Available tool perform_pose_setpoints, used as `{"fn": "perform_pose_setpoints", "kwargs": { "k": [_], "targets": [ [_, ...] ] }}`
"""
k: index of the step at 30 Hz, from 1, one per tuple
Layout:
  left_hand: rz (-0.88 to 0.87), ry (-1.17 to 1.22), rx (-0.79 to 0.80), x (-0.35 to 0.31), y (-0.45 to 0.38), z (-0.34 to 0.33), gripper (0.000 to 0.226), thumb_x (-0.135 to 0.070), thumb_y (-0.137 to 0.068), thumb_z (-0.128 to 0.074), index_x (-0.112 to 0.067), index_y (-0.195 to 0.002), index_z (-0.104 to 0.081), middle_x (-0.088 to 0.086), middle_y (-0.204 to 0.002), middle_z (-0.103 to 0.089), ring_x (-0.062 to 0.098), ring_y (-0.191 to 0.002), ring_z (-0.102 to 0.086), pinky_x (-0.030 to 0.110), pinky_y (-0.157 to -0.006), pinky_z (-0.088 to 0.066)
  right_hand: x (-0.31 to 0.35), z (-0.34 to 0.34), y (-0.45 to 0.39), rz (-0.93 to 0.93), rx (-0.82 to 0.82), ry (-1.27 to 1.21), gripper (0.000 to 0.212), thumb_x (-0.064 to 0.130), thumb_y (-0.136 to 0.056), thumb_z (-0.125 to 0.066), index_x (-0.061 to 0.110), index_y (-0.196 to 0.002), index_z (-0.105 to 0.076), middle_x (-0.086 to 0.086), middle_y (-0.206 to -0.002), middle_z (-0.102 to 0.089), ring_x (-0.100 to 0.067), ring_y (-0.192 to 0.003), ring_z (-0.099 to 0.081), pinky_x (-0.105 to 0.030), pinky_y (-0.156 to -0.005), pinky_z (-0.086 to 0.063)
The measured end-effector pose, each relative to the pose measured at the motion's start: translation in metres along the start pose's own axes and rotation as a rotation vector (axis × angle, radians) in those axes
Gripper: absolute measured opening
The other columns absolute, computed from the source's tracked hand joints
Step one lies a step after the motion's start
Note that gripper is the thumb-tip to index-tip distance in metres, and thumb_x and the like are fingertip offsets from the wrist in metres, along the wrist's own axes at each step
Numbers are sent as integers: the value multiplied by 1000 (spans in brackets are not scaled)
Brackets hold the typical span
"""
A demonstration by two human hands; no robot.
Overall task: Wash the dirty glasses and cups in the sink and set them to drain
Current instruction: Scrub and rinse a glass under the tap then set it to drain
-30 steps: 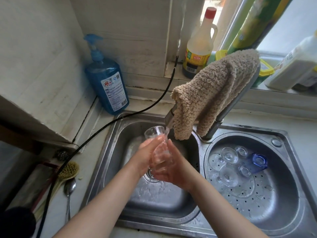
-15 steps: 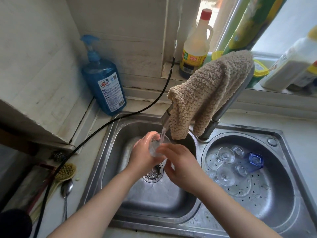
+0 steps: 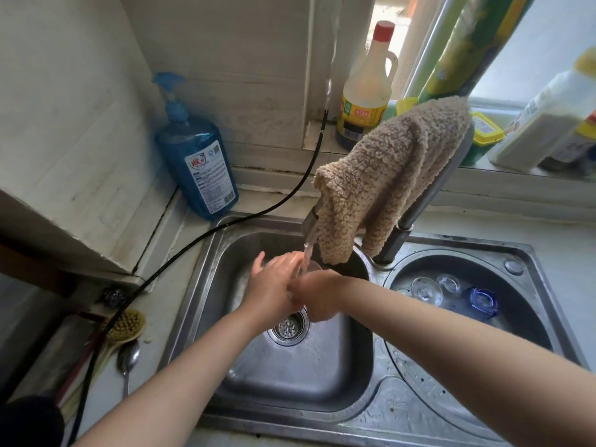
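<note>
Glass mostly hidden between both hands under the tap stream above the left basin, left hand seemingly cupping it, right hand gripping it; right basin holds clear glasses and a blue cup, partly behind the right forearm.

Labels show on the blue soap bottle and the far red-capped bottle, but their print is too small to read.
</note>
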State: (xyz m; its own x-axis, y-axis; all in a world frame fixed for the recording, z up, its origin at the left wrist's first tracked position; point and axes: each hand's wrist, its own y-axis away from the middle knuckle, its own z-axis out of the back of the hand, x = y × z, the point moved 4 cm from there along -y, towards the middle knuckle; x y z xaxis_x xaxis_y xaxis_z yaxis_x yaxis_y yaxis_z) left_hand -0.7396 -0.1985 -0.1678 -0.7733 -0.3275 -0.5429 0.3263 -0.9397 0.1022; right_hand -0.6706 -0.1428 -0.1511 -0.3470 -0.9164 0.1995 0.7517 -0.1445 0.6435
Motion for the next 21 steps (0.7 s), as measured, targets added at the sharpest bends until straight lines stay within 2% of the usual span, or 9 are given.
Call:
{"fn": "perform_pose_setpoints", "kwargs": {
  "k": [3, 5, 6, 8, 10, 12, 14, 17, 21],
  "targets": [
    [45, 78, -48, 5, 4, 0, 53, -23, -77, -70, -27, -125, -47, -15, -126, -54, 7, -126, -45, 35, -115, -5, 0, -3, -3, -119, 118, -993, 43, -9, -79, -64, 1, -119, -51, -16, -106, -63, -21, -85, -66, -24, -71, -57],
    [35, 41, -19, 5, 5, 0, 56, -24, -78, -70, -25, -129, -46, -14, -130, -53, 8, -128, -43, 34, -116, -2, 2, -5, 1, -92, 120, -1134, 43, -13, -79, -61, 3, -117, -50, -19, -111, -60, -26, -92, -67, -29, -78, -58],
    [37, 24, 4, 5, 6, -1, 62, -26, -77, -72, -24, -132, -44, -13, -132, -52, 7, -130, -41, 34, -116, -1, 4, -6, 4, -57, 121, -963, 41, -11, -80, -59, 2, -118, -50, -18, -110, -60, -29, -97, -66, -28, -78, -56],
    [56, 46, 28, 3, 6, -1, 71, -28, -72, -76, -24, -134, -42, -13, -132, -52, 7, -130, -41, 35, -116, -3, 2, -10, 6, 29, 85, -250, 43, -2, -86, -53, 0, -129, -46, -16, -119, -55, -34, -117, -55, -31, -86, -49],
    [55, 62, 42, 0, 6, -3, 70, -26, -73, -74, -26, -135, -41, -14, -130, -53, 6, -130, -42, 36, -116, -4, -3, -11, 4, 164, -189, 495, 43, 10, -90, -50, 7, -133, -50, -11, -137, -50, -28, -130, -44, -39, -107, -37],
    [28, 43, 40, -3, 6, -3, 67, -25, -76, -70, -26, -136, -41, -15, -130, -52, 6, -130, -41, 36, -117, -4, -9, -12, 6, 263, -406, 781, 32, 22, -77, -67, 18, -108, -71, 0, -118, -67, -19, -116, -59, -40, -105, -42],
    [14, 3, 55, -6, 4, 0, 66, -25, -78, -68, -26, -138, -40, -14, -134, -50, 5, -131, -39, 36, -118, -1, -12, -11, 9, 274, -449, 666, 33, 24, -66, -75, 21, -99, -74, 3, -110, -70, -17, -112, -61, -39, -103, -44],
    [12, -10, 91, -5, 2, -1, 70, -27, -76, -71, -25, -139, -39, -13, -137, -48, 6, -133, -38, 38, -119, 0, -10, -22, 6, 191, -252, 254, 52, 8, -81, -59, 13, -132, -49, -8, -133, -54, -27, -128, -44, -40, -104, -39],
    [74, 66, 50, 6, 3, -5, 60, -28, -73, -74, -30, -125, -44, -16, -121, -55, 7, -126, -46, 40, -118, -6, -3, -17, 13, 85, -195, -641, 36, 1, -82, -56, 12, -116, -53, -5, -104, -61, -17, -90, -59, -24, -77, -49]
  ]
}}
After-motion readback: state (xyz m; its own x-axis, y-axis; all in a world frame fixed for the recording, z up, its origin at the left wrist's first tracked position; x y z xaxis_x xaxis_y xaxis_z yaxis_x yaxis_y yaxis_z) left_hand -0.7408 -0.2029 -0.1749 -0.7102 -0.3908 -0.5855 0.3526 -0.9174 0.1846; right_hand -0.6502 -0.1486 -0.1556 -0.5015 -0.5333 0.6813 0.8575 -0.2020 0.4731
